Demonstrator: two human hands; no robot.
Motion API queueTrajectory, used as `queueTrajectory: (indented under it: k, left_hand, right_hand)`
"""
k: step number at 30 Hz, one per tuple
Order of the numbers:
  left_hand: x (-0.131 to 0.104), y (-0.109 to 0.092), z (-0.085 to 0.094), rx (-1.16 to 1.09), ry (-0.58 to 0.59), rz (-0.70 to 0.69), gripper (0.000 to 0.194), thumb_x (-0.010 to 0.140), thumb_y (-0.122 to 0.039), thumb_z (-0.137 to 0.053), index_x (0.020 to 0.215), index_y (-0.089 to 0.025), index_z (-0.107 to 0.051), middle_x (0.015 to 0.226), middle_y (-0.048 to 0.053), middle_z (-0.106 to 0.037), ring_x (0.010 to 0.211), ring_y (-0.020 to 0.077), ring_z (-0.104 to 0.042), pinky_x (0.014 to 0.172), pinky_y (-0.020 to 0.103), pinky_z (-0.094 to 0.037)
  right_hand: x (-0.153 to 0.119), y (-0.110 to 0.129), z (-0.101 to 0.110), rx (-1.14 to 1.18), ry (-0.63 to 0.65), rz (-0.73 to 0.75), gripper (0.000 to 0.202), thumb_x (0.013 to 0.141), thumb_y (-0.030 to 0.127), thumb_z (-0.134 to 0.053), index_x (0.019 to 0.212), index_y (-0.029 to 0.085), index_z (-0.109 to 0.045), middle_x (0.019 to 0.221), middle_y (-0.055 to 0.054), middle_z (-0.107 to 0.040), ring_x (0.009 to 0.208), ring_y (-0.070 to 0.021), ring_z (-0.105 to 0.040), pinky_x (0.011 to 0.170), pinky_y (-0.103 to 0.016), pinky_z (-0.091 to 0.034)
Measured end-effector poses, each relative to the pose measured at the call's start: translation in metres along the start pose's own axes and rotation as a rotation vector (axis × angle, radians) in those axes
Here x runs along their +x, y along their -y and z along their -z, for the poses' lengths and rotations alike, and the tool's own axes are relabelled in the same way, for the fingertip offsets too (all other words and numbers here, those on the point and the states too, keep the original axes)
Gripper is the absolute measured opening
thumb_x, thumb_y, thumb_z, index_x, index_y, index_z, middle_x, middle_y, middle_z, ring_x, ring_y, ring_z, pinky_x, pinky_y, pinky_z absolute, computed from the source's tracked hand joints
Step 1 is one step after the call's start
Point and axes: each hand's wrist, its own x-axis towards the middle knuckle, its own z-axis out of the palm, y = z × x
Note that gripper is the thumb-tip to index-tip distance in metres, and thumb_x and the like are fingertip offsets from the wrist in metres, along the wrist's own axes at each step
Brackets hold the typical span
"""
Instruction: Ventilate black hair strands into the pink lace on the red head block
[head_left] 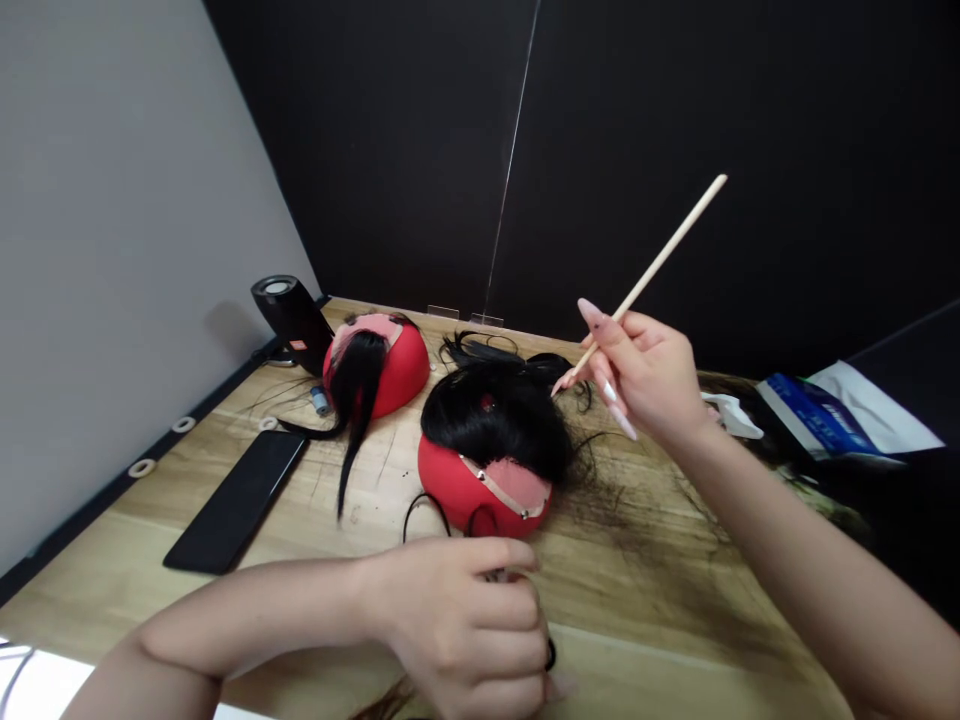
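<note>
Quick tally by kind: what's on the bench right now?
Red wig forms: 2
Wooden stick, in right hand: 1
Black phone: 1
Black speaker: 1
Blue packet: 1
Total: 6

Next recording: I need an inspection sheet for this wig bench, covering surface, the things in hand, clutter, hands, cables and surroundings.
Surface: wooden table, strewn with loose black hairs.
Things in hand: thin wooden stick raised in the right hand; nearer red dome with black hair over its far side and a pink lace patch in front.
Clutter: second red dome with a black strand hanging down; black phone; black speaker; blue packet; small spool.
Hands: right hand pinches the stick; left hand is closed at the table's near edge, what it grips is hidden.
Cables: nothing seen.
Surroundings: grey wall left, black panels behind.
</note>
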Motion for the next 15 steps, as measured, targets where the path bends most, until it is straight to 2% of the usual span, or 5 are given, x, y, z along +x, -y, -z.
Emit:
queueTrajectory:
  k: [5,7,10,13,15]
  left_hand:
    - [0.001,-0.001,0.006,-0.044,0.082,0.182,0.021,0.084,-0.020,-0.064,0.064,-0.017,-0.060,0.085,0.003,-0.069,0.087,0.0176,-0.060,0.095,0.036,-0.051]
    - [0.000,-0.002,0.008,-0.048,0.150,0.298,0.014,0.084,-0.021,-0.064,0.070,-0.016,-0.062,0.101,0.007,-0.068,0.098,0.0220,-0.058,0.094,0.040,-0.049]
    - [-0.002,-0.002,0.010,-0.092,0.261,0.401,0.011,0.081,-0.023,-0.064,0.074,-0.015,-0.061,0.112,0.010,-0.066,0.100,0.0257,-0.056,0.087,0.041,-0.049]
    - [-0.003,0.003,0.008,-0.335,0.316,0.396,0.008,0.084,-0.018,-0.059,0.077,-0.015,-0.060,0.115,0.010,-0.067,0.113,0.0258,-0.055,0.101,0.040,-0.046]
    - [-0.003,0.007,0.007,-0.574,0.335,0.400,0.010,0.087,-0.014,-0.053,0.078,-0.016,-0.058,0.103,0.008,-0.070,0.107,0.0196,-0.061,0.103,0.032,-0.046]
  right_hand:
    - [0.032,0.025,0.005,-0.034,0.016,-0.043,0.042,0.083,0.050,-0.071,0.064,0.016,-0.054,0.037,0.008,-0.043,0.026,-0.0043,-0.036,0.051,-0.029,-0.060]
    - [0.045,0.032,0.008,-0.037,0.013,-0.056,0.040,0.085,0.044,-0.069,0.065,0.014,-0.054,0.037,0.009,-0.042,0.026,-0.0023,-0.034,0.057,-0.029,-0.062]
    - [0.061,0.038,0.011,-0.045,-0.019,-0.048,0.038,0.089,0.038,-0.065,0.065,0.011,-0.053,0.038,0.010,-0.042,0.026,0.0004,-0.033,0.064,-0.029,-0.062]
    - [0.071,0.043,0.011,-0.034,-0.063,-0.057,0.037,0.092,0.033,-0.060,0.065,0.010,-0.051,0.040,0.010,-0.043,0.027,0.0032,-0.030,0.067,-0.028,-0.060]
    - [0.076,0.048,0.012,-0.016,-0.082,-0.053,0.036,0.094,0.030,-0.055,0.066,0.009,-0.050,0.041,0.012,-0.041,0.029,0.0054,-0.029,0.072,-0.027,-0.057]
